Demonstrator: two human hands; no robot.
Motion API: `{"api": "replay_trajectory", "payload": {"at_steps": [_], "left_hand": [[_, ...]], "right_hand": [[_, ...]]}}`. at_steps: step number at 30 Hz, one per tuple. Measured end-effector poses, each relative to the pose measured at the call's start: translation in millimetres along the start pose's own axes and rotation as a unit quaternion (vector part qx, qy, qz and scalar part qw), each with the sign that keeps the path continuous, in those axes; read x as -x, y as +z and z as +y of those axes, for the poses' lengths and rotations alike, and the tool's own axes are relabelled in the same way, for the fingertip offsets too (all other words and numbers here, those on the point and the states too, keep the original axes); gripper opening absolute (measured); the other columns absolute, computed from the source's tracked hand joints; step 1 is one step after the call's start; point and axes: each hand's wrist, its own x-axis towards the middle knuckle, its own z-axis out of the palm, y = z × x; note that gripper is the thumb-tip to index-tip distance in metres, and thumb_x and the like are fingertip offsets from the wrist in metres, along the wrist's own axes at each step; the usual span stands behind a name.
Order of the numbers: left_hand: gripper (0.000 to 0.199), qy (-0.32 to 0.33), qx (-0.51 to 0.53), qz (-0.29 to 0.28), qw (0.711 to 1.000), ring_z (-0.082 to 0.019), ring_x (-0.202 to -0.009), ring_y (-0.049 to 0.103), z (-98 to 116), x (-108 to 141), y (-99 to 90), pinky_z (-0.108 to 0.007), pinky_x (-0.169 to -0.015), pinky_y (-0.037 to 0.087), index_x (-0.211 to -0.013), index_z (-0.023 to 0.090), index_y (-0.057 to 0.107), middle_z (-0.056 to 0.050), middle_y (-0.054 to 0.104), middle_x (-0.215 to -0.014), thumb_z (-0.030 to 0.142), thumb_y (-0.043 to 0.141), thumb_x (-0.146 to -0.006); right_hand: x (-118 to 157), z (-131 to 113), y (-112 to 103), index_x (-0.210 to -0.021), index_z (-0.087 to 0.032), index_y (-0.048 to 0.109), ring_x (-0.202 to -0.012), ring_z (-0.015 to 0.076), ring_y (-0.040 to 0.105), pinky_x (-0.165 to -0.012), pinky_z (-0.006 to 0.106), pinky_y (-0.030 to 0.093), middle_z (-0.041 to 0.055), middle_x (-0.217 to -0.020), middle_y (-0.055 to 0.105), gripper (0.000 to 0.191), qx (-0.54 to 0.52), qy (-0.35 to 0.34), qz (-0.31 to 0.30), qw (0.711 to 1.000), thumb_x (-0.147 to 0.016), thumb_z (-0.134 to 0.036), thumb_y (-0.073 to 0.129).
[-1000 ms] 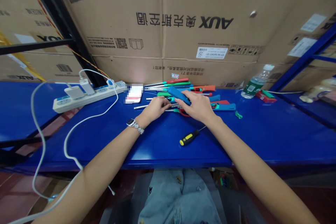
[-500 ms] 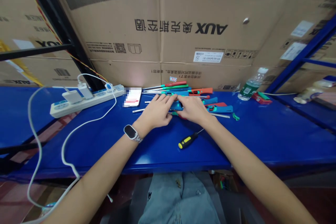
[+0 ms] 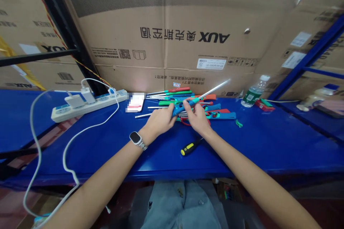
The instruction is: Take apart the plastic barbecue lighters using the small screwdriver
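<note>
A blue long-nosed gas lighter (image 3: 179, 108) is held in both hands, its metal tube slanting up to the right. My left hand (image 3: 160, 120) is closed around the rear end of its handle. My right hand (image 3: 198, 117) is closed on the front part, with the thumb on top near the tube. Behind and beneath the hands lie several more lighters with red, green, orange and blue handles, among them a red lighter (image 3: 179, 89) at the back and a blue lighter (image 3: 227, 115) at the right. A black and yellow screwdriver (image 3: 189, 147) lies nearer me.
On the blue table (image 3: 161, 157), a phone (image 3: 136, 102) and a white power strip (image 3: 80, 108) with cables are at left. A water bottle (image 3: 252, 93), a red box (image 3: 264, 106) and a green clip (image 3: 239, 123) are at right. A cardboard box (image 3: 182, 14) stands behind.
The blue lighter has come up off the pile, and its metal tube now points up and right. My right hand has turned, thumb on top; my left fingers have curled around the handle.
</note>
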Motion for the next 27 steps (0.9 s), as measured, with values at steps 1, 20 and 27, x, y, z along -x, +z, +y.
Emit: {"api": "replay_trajectory", "payload": {"at_steps": [1, 20, 27], "left_hand": [[0.035, 0.019, 0.014, -0.002, 1.000, -0.029, -0.069, 0.069, 3.5, 1.1, 1.9, -0.034, -0.058, 0.039, -0.116, 0.011, 0.058, -0.013, 0.074, -0.083, 0.040, 0.046, -0.100], [0.032, -0.011, 0.501, 0.234, 0.833, -0.014, -0.069, 0.057, -9.7, -15.5, 11.6, -0.026, -0.065, 0.046, -0.089, 0.018, 0.067, -0.001, 0.063, -0.073, 0.047, 0.057, -0.097], [0.037, -0.047, 0.590, 0.182, 0.785, -0.010, -0.051, 0.049, -13.8, -20.8, 20.6, -0.024, -0.046, 0.038, -0.088, 0.019, 0.070, 0.000, 0.058, -0.068, 0.056, 0.066, -0.090]], "right_hand": [[-2.5, 1.7, 2.1, -0.088, -0.023, 0.057, -0.082, 0.0218, 0.063, -0.078, 0.035, 0.050, 0.0048, -0.085, 0.067, 0.043, -0.048, 0.026, -0.012, 0.998, -0.094, -0.065, 0.049], [-12.5, -7.3, 9.6, -0.089, -0.022, 0.051, -0.052, 0.0114, 0.056, -0.036, 0.019, 0.042, -0.0036, -0.066, 0.057, 0.041, -0.286, 0.133, -0.261, 0.912, -0.088, -0.061, 0.063], [-15.7, -7.6, 18.7, -0.106, -0.023, 0.053, -0.041, 0.0097, 0.050, -0.033, 0.018, 0.036, -0.0089, -0.057, 0.051, 0.040, -0.252, 0.136, -0.284, 0.915, -0.093, -0.060, 0.060]]}}
